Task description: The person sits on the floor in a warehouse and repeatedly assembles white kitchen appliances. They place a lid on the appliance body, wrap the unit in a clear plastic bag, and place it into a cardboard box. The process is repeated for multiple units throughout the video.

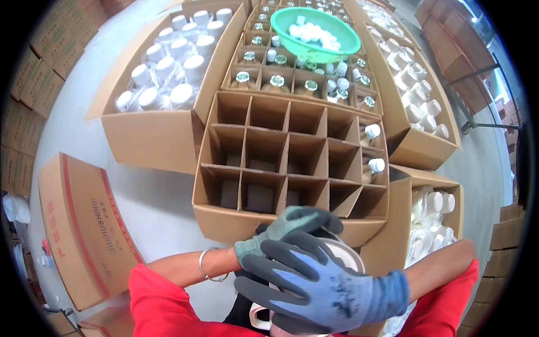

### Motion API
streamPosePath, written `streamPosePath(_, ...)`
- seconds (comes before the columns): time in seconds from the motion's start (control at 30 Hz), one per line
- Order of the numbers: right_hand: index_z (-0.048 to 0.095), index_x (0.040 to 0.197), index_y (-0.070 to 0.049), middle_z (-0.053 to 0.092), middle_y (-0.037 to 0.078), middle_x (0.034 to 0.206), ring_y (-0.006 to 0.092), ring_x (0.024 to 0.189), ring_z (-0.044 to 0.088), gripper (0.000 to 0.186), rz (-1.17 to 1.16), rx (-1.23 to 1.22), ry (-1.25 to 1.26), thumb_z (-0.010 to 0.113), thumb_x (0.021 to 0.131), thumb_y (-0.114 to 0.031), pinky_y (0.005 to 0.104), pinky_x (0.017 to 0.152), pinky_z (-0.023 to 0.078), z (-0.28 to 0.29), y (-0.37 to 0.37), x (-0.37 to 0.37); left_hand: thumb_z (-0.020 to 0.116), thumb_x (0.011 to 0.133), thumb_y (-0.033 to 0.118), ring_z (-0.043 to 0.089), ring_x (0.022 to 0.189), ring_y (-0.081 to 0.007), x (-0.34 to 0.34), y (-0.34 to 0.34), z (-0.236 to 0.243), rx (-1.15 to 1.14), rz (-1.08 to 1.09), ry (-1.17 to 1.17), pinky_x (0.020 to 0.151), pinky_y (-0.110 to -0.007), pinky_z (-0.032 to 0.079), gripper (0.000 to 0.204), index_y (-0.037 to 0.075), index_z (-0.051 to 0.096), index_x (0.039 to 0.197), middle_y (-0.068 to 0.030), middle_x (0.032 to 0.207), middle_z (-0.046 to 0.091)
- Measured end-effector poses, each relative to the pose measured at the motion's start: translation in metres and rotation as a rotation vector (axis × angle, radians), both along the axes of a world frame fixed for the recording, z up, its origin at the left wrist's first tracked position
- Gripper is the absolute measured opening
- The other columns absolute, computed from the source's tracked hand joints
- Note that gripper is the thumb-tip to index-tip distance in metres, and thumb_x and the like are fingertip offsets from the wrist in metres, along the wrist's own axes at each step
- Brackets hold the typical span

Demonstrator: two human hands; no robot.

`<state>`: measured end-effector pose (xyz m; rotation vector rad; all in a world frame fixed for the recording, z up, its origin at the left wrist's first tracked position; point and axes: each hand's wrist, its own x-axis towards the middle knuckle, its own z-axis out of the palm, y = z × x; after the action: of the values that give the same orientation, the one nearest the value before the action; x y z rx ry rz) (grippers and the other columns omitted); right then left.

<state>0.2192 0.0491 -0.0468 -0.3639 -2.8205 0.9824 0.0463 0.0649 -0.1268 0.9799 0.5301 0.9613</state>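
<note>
Low in front of me, my two gloved hands overlap. My left hand (278, 231), in a green and grey glove, bends its fingers toward the right; whatever they close on is hidden. Across it lies my right hand (328, 283) in a blue and grey glove, its fingers stretched and spread to the left. A pale round-rimmed container (349, 255) shows partly behind the right hand. Below the hands a whitish handle (258, 317) sticks out. Just beyond stands a divided carton (269, 221), with two white-capped bottles (375, 165) in its right column and other compartments unfilled.
Behind it, a second divided carton (303, 100) holds several bottles and loose white caps. A green basin (314, 55) of caps rests on top. Cartons of white-topped goods stand at left (151, 140), right (432, 150) and near right (387, 208). A closed carton (90, 230) lies left.
</note>
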Motion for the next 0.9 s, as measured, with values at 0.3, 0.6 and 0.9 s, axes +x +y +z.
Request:
streamPosePath(0.3,0.052,0.139,-0.019,0.040,0.014,0.146,0.0426,0.137,0.037,0.061,0.471,-0.032,0.129,0.060,0.085,-0.045,0.0746,0.109,0.022,-0.004,0.079,0.031,0.051,0.095,0.014,0.055,0.115,-0.0366,-0.012,-0.053,0.063,0.013,0.232,0.626,0.103,-0.040,0.042,0.042,-0.002,0.048,0.134,-0.0229,0.128,0.054)
streamPosePath(0.6,0.045,0.145,-0.019,0.033,0.022,0.148,0.0462,0.140,0.028,0.071,0.058,0.031,-0.030,0.058,0.083,-0.051,0.0700,0.111,0.019,0.030,0.016,-0.010,0.067,0.089,0.024,0.051,0.123,-0.0263,-0.012,0.005,-0.034,0.576,-0.065,0.281,0.105,-0.035,0.042,0.072,0.010,0.032,0.150,-0.0131,0.137,0.046)
streamPosePath(0.9,0.042,0.147,-0.020,0.030,0.022,0.152,0.0479,0.140,0.027,0.076,0.437,-0.162,0.225,0.057,0.082,-0.057,0.0719,0.108,0.020,0.013,0.067,0.019,0.056,0.097,0.020,0.061,0.104,-0.0246,-0.004,-0.053,0.065,-0.079,0.277,0.462,0.094,-0.035,0.048,0.029,-0.002,0.063,0.115,-0.0130,0.117,0.063)
